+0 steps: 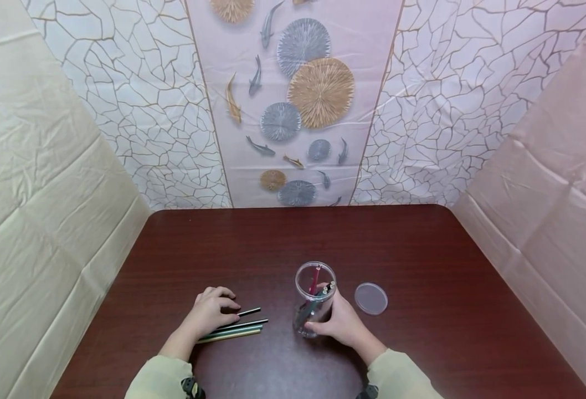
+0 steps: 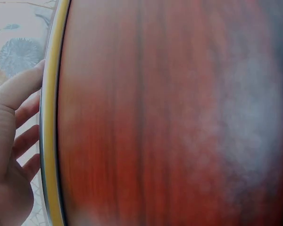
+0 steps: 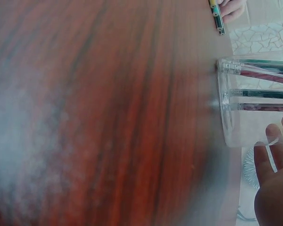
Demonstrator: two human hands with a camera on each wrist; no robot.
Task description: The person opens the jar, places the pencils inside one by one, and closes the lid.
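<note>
My right hand (image 1: 340,321) grips a clear plastic jar (image 1: 300,310) from its right side, thumb at the front. The jar stands upright and uncovered on the table, with several pencils leaning inside; one is a red pencil (image 1: 314,281), others are green and dark. In the right wrist view, pencils (image 3: 264,107) show through the jar wall. At the left, my left hand (image 1: 210,313) is over several pencils lying on the table. A dark pencil (image 1: 250,311) emerges between its thumb and fingers; whether they pinch it is unclear. Nearer lie a green pencil (image 1: 248,330) and a yellow pencil (image 1: 245,334).
A round clear lid (image 1: 371,298) lies flat to the right of the jar. The dark red-brown table (image 1: 283,238) reaches back to a patterned cloth wall (image 1: 298,160). Pale cloth sides (image 1: 49,221) flank it.
</note>
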